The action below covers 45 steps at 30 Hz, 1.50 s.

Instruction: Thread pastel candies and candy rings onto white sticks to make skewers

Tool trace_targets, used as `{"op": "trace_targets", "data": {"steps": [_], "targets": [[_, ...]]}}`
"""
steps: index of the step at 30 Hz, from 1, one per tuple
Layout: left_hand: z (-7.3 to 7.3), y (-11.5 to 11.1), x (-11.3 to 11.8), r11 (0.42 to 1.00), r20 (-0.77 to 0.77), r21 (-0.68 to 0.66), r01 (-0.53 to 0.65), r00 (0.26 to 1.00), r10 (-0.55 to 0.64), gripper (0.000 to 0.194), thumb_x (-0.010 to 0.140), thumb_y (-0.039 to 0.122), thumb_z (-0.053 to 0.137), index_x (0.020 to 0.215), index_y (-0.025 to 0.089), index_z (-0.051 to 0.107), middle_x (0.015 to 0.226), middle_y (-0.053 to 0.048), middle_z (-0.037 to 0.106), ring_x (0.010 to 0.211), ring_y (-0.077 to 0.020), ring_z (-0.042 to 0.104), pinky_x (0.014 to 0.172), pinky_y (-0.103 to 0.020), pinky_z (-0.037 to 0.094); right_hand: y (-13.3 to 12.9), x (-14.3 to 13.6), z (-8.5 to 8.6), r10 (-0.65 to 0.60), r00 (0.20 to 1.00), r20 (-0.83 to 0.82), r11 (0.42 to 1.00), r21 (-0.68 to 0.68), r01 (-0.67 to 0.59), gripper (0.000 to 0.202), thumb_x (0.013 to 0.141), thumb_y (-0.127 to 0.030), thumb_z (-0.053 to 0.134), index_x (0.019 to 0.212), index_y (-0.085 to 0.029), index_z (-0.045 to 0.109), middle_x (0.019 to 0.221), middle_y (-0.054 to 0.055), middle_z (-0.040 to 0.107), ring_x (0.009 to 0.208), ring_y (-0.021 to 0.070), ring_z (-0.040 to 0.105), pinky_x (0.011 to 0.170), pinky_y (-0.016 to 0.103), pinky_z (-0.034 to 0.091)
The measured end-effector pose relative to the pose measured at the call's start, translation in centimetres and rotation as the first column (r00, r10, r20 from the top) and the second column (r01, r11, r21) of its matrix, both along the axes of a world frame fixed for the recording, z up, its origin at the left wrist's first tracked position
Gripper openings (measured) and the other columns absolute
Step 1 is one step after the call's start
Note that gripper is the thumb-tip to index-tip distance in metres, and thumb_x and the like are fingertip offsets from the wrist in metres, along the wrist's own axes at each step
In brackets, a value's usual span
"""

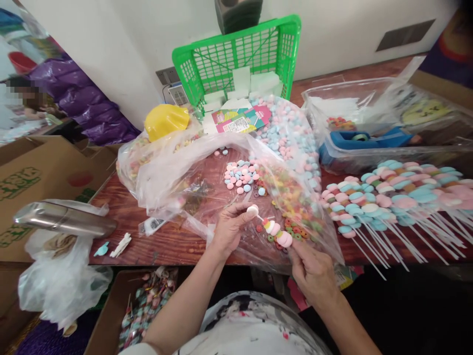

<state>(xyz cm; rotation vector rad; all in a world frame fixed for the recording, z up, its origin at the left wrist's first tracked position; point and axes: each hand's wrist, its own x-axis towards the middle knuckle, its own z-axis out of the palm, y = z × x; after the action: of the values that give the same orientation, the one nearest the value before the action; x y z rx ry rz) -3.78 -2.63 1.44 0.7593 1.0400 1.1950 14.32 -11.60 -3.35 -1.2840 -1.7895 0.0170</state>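
Between thumb and fingertips, my left hand (228,230) pinches a round white-pink candy disc (252,210) at the bare tip of a thin stick. My right hand (313,272) is closed around the near end of that candy skewer (284,238), which carries pink and white discs with small coloured rings between them. Below and beyond the hands, a clear plastic sheet holds a small pile of pink and blue discs (240,175). Fruit-coloured ring candies (295,229) lie scattered close to my right hand.
Finished-looking candy skewers (391,197) lie stacked at right, beside a clear bin with a blue tape dispenser (369,139). A green basket (236,54) stands behind a bag of discs (288,128). At left are a steel flask (64,218) and cardboard box (51,182); a person sits farther back.
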Motion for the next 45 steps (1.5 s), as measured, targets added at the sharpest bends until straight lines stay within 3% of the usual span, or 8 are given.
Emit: {"op": "trace_targets", "data": {"steps": [12, 16, 22, 28, 38, 41, 45], "targets": [[-0.6, -0.3, 0.6, 0.987, -0.155, 0.160, -0.016, 0.987, 0.041, 0.024, 0.057, 0.023, 0.084, 0.079, 0.020, 0.076, 0.085, -0.003, 0.074, 0.081, -0.0155, 0.065, 0.078, -0.028, 0.051, -0.2, -0.1, 0.4, -0.034, 0.999, -0.008, 0.997, -0.075, 0.033, 0.025, 0.090, -0.012, 0.047, 0.104, -0.015, 0.068, 0.086, 0.008, 0.075, 0.068, 0.0163, 0.071, 0.062, 0.024, 0.052], [-1.0, -0.4, 0.4, 0.969, -0.235, 0.249, 0.000, 0.970, 0.061, 0.022, 0.060, 0.024, 0.082, 0.081, 0.021, 0.076, 0.089, -0.004, 0.073, 0.086, -0.0180, 0.065, 0.081, -0.031, 0.052, -0.2, -0.1, 0.6, -0.027, 1.000, 0.011, 0.996, -0.085, 0.028, 0.023, 0.091, -0.013, 0.046, 0.095, -0.014, 0.069, 0.082, 0.008, 0.074, 0.064, 0.0151, 0.069, 0.059, 0.023, 0.048], [-1.0, -0.7, 0.3, 0.892, -0.355, 0.452, 0.020, 0.921, 0.159, 0.017, 0.065, 0.023, 0.080, 0.081, 0.022, 0.075, 0.091, -0.004, 0.073, 0.092, -0.0204, 0.065, 0.090, -0.037, 0.050, -0.3, -0.4, 0.7, -0.032, 0.999, 0.012, 0.989, -0.147, 0.033, 0.025, 0.092, -0.016, 0.045, 0.080, -0.017, 0.067, 0.063, 0.003, 0.067, 0.052, 0.0117, 0.060, 0.052, 0.021, 0.038], [-0.6, -0.7, 0.4, 0.783, -0.396, 0.620, 0.053, 0.882, 0.254, 0.018, 0.070, 0.015, 0.076, 0.084, 0.025, 0.074, 0.088, -0.002, 0.073, 0.086, -0.0171, 0.066, 0.084, -0.033, 0.051, -0.6, -1.7, 1.4, 0.020, 0.996, -0.085, 0.983, -0.178, -0.035, 0.027, 0.092, -0.014, 0.042, 0.075, -0.017, 0.061, 0.055, -0.001, 0.057, 0.043, 0.0090, 0.049, 0.048, 0.022, 0.031], [-0.4, -0.7, 0.2, 0.704, -0.496, 0.679, 0.210, 0.838, 0.229, 0.018, 0.075, 0.011, 0.070, 0.084, 0.027, 0.075, 0.083, -0.002, 0.072, 0.080, -0.0165, 0.065, 0.079, -0.032, 0.050, -0.8, -2.8, 0.9, 0.045, 0.966, -0.253, 0.978, -0.186, -0.094, 0.025, 0.093, -0.013, 0.042, 0.076, -0.017, 0.060, 0.057, -0.002, 0.054, 0.046, 0.0085, 0.047, 0.049, 0.021, 0.033], [-0.3, -0.6, -0.1, 0.737, -0.501, 0.635, 0.232, 0.850, 0.163, 0.016, 0.072, 0.013, 0.073, 0.081, 0.025, 0.076, 0.080, -0.002, 0.071, 0.078, -0.0158, 0.063, 0.076, -0.029, 0.050, -0.6, -2.4, 0.5, 0.021, 0.970, -0.241, 0.978, -0.196, -0.070, 0.024, 0.093, -0.014, 0.042, 0.079, -0.016, 0.062, 0.058, -0.002, 0.055, 0.049, 0.0090, 0.049, 0.051, 0.020, 0.035], [0.0, -0.5, -0.3, 0.911, -0.309, 0.387, 0.140, 0.951, -0.015, 0.036, 0.069, 0.026, 0.077, 0.105, 0.026, 0.073, 0.091, -0.002, 0.069, 0.080, -0.0147, 0.062, 0.072, -0.026, 0.050, -0.3, -1.7, 0.4, -0.014, 0.980, -0.199, 0.983, -0.185, -0.024, 0.025, 0.092, -0.013, 0.043, 0.075, -0.017, 0.061, 0.059, -0.001, 0.057, 0.050, 0.0091, 0.051, 0.053, 0.020, 0.036]]}}
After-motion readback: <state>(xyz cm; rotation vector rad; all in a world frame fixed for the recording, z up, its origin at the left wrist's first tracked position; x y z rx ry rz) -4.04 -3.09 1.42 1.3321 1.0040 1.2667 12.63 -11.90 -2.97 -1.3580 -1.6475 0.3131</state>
